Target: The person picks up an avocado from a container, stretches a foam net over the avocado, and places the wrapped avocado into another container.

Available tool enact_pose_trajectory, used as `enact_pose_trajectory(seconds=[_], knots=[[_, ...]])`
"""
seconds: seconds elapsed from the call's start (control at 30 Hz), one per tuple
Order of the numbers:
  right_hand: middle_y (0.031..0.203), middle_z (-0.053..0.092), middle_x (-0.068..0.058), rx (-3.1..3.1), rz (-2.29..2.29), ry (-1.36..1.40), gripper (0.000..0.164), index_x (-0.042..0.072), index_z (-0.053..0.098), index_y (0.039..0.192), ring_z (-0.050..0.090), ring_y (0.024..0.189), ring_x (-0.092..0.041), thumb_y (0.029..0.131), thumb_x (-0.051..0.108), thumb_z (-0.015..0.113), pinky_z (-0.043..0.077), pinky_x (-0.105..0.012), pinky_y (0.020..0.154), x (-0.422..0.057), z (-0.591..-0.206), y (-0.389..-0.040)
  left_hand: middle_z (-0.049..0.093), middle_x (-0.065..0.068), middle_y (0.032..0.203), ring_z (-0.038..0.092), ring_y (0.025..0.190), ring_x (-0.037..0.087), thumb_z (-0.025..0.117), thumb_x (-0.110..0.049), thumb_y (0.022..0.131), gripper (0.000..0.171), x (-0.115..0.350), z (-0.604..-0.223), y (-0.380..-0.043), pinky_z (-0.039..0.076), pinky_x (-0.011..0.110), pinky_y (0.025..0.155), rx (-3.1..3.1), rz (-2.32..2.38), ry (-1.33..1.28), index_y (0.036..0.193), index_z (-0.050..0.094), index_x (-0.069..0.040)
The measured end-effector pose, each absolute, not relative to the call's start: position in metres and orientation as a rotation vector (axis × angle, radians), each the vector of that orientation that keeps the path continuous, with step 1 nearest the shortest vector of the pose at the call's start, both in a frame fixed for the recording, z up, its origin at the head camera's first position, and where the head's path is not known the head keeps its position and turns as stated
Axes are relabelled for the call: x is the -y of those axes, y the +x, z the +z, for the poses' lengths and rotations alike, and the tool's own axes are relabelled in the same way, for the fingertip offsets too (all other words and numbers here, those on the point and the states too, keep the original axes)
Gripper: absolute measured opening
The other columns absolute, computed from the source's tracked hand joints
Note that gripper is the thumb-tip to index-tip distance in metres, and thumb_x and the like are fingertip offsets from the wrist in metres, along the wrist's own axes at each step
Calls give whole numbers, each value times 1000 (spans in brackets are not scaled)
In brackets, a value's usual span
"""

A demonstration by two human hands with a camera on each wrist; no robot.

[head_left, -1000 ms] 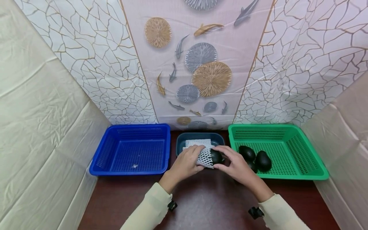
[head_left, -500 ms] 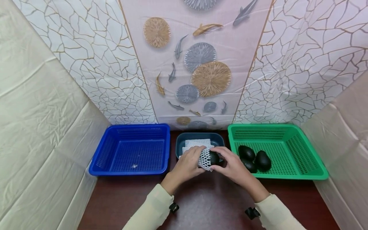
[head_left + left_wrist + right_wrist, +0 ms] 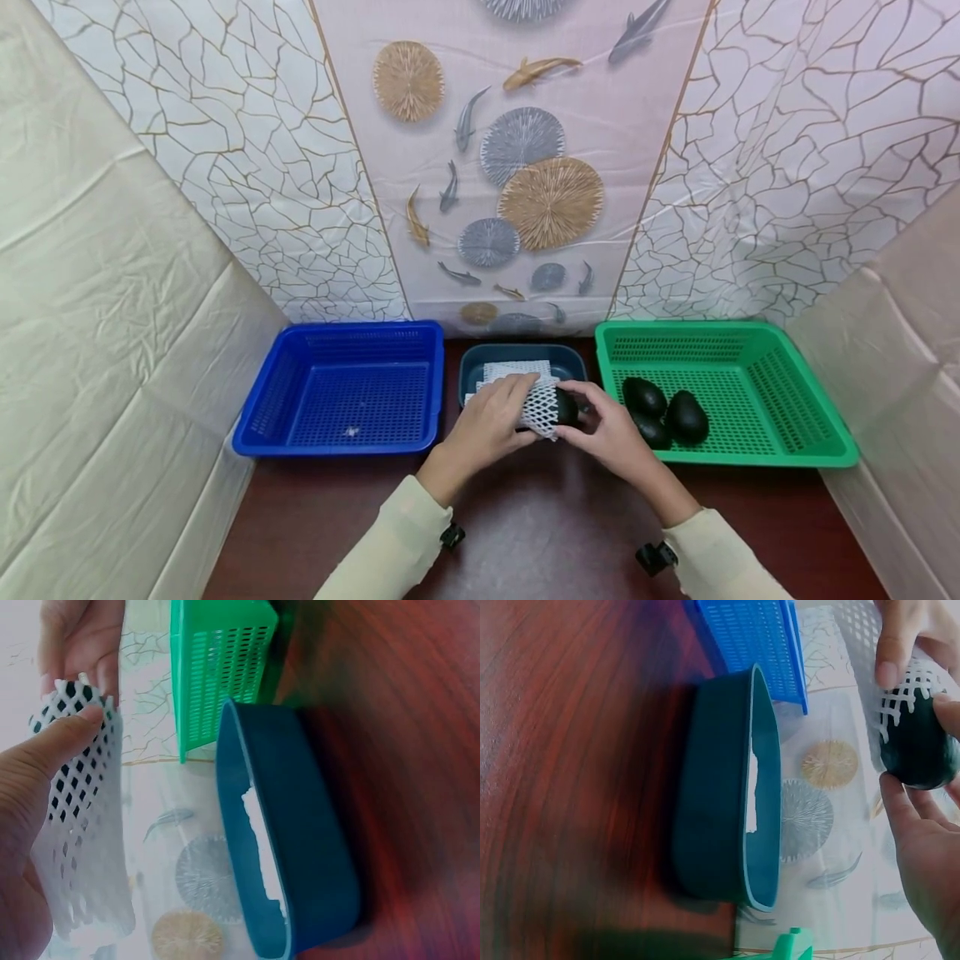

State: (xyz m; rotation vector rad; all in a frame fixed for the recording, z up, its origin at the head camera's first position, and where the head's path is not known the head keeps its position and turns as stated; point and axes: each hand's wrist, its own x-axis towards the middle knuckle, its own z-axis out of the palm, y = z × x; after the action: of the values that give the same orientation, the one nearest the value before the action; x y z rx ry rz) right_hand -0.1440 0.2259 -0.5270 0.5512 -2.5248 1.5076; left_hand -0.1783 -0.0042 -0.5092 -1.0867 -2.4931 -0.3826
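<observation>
One dark fruit (image 3: 567, 407) was held between your left hand (image 3: 486, 423) and your right hand (image 3: 617, 433), partly inside a white mesh net (image 3: 538, 408), with its bare rounded end toward your right. Your left fingers were curled round the net, and the left wrist view showed your thumb pressed on the mesh near its open end, where dark skin showed through the holes. Your right hand was partly closed about the bare end, fingertips touching the fruit and thumb on the side nearer you. From the head view, fruit and net hid part of the near edge of a small teal tub (image 3: 576, 361); both wrist views showed them raised clear of it. More white netting (image 3: 517, 367) lay in that tub. To your right stood a green basket (image 3: 765, 461) with three other dark fruits (image 3: 686, 419) grouped at its near left, and to your left a blue basket (image 3: 360, 392) with a small pale spot on its floor, too small to make out. All three containers stood on a dark reddish table (image 3: 555, 533), against a hanging (image 3: 551, 204) printed with fish and round shapes.
</observation>
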Motion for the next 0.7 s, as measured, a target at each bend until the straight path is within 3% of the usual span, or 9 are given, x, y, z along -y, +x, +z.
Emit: enact_pose_trajectory(seconds=[0.13, 0.27, 0.4, 0.7], knots=[[138, 60, -12, 2491, 1632, 516, 63, 14, 55, 143, 60, 124, -17, 86, 8, 83, 52, -15, 94, -229, -531, -145, 65, 7, 136, 66, 118, 22, 86, -51, 81, 85, 8, -504, -180, 53, 40, 104, 2470, -403, -1079, 146, 51, -10], [138, 60, -11, 2487, 1681, 479, 63, 15, 55, 143, 58, 123, -8, 87, 9, 83, 51, -14, 95, -232, -531, -145, 66, 6, 135, 64, 120, 24, 87, -56, 77, 87, 16, -501, -184, 51, 47, 103, 2450, -441, -1057, 144, 54, -11], [138, 58, -13, 2486, 1711, 461, 64, 13, 53, 144, 57, 122, -6, 88, 10, 82, 51, -14, 95, -234, -530, -145, 65, 5, 134, 60, 125, 26, 86, -61, 74, 86, 26, -501, -189, 49, 52, 102, 2461, -575, -989, 140, 57, -14], [142, 54, -15, 2484, 1805, 420, 62, 13, 53, 145, 58, 121, -7, 90, 10, 80, 52, -15, 94, -241, -524, -143, 59, 8, 139, 60, 124, 24, 78, -31, 93, 56, 47, -512, -186, 52, 47, 103, 2508, -1225, -840, 142, 57, -14]])
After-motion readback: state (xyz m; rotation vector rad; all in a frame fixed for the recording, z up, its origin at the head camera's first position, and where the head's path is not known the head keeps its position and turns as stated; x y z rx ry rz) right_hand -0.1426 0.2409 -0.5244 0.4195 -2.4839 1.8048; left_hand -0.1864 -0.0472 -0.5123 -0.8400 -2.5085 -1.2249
